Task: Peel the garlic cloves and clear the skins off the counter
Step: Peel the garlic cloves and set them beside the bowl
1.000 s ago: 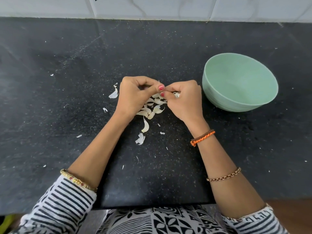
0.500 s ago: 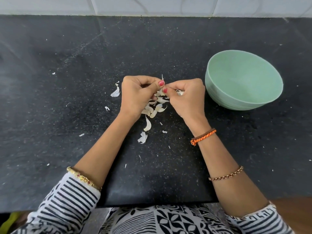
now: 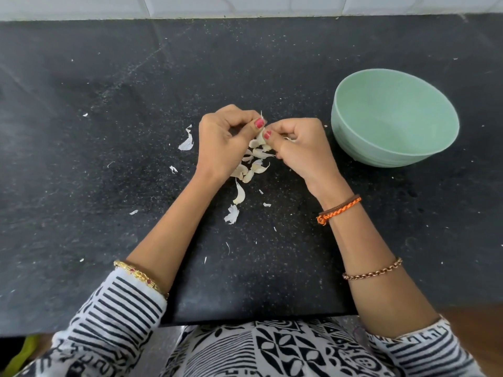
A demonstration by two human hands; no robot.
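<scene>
Scraps of garlic skin (image 3: 186,142) lie scattered over the left half of the black counter (image 3: 81,172), the largest curl just left of the hands, smaller flecks toward the left edge and front edge. The left hand (image 3: 220,142) is curled, thumb and fingertips pinching one garlic clove (image 3: 260,137) at the middle of the counter. The right hand (image 3: 296,144) meets it thumb to thumb, its fingers curled and pinching the same clove from the other side. Both hands cover much of the heap beneath them, a pile of cloves (image 3: 255,161) and loose skins lying on the counter; roughly six or seven pieces show, the rest hidden. Two more pieces lie nearer the front edge, below the pile. One green bowl (image 3: 353,137) stands upright just right of the right hand, toward the right edge. A white tiled wall (image 3: 245,6) runs along the back edge.
</scene>
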